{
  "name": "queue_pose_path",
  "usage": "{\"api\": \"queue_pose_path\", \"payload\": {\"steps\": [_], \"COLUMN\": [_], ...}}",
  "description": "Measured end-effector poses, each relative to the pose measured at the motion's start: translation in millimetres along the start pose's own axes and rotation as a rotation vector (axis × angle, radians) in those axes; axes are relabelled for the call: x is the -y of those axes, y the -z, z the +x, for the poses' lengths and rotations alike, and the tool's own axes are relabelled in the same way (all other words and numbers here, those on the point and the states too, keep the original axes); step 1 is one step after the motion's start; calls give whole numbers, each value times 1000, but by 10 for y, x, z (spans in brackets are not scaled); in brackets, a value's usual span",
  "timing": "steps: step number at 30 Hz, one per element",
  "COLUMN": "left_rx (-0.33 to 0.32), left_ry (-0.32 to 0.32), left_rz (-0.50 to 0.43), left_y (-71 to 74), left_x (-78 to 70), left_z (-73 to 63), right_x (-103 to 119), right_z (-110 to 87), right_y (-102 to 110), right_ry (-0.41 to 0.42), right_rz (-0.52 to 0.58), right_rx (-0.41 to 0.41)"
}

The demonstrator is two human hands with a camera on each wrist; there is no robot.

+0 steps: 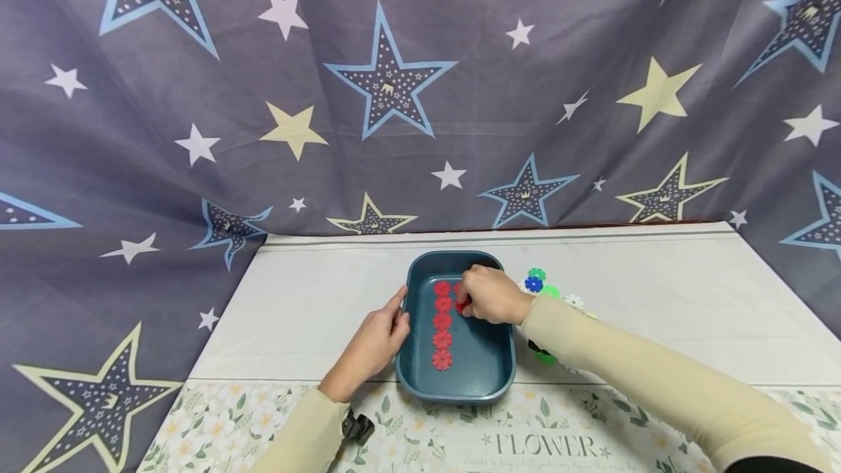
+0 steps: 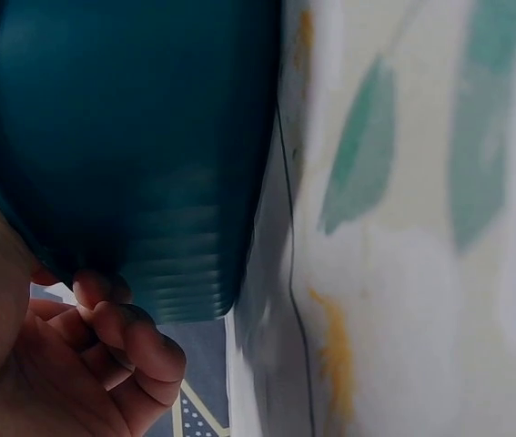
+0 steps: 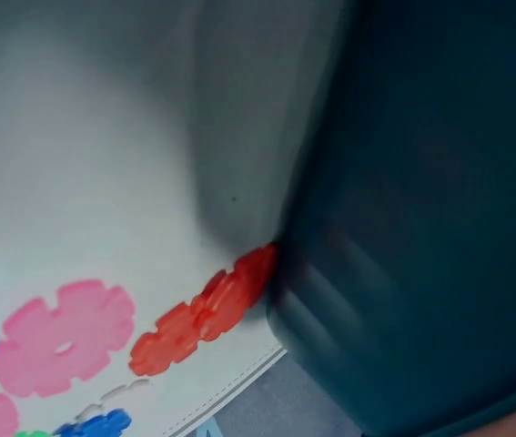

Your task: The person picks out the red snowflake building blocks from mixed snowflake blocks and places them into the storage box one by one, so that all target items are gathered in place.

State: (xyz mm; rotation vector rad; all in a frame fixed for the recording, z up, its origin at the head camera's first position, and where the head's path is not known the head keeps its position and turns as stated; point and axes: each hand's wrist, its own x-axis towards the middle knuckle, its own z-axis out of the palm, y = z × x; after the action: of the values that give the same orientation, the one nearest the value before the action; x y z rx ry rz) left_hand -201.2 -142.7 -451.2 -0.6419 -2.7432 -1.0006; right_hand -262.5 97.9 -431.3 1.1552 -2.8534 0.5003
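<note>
A dark teal tray [image 1: 476,367] holds a column of several red flower-shaped plastic discs [image 1: 442,340] along its left side. My left hand [image 1: 372,338] holds the tray's left rim; in the left wrist view its fingers [image 2: 139,341] curl against the outer wall just below the rim. Inside the tray, near its far right part, my right hand [image 1: 489,294] pinches a red flower disc [image 1: 462,308] low over the floor, beside the top of the column. Another red disc [image 1: 457,287] shows just behind it, partly covered by the fingers. The right wrist view shows the tray's outer wall [image 3: 421,228], not the fingers.
Right of the tray, loose flower discs lie on the white cloth, among them blue [image 1: 534,284] and green [image 1: 550,291], some hidden under the right sleeve [image 1: 591,334]. Pink [image 3: 62,337] and red discs [image 3: 207,309] lie close to the tray wall. A star-patterned curtain [image 1: 420,93] hangs behind.
</note>
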Motion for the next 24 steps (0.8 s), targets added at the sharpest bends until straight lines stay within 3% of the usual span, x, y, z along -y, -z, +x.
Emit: {"api": "queue_pose_path", "payload": {"steps": [11,16,19,24], "left_rx": [-9,-6,-3,-12], "left_ry": [-8,-16,-21,-22], "left_rz": [4,-1,-3,-7], "left_y": [0,-6,-12,-19], "left_x": [-19,-14,-8,10], "left_z": [0,4,3,4], "right_x": [-11,-19,-24,-89], "right_z": [-17,-28,-50,-147], "right_y": [-40,-28,-3,46], "right_ry": [19,24,6,-11], "right_rz": [-102,-63,22,126], "right_rx": [-1,-23,-82,-251]}}
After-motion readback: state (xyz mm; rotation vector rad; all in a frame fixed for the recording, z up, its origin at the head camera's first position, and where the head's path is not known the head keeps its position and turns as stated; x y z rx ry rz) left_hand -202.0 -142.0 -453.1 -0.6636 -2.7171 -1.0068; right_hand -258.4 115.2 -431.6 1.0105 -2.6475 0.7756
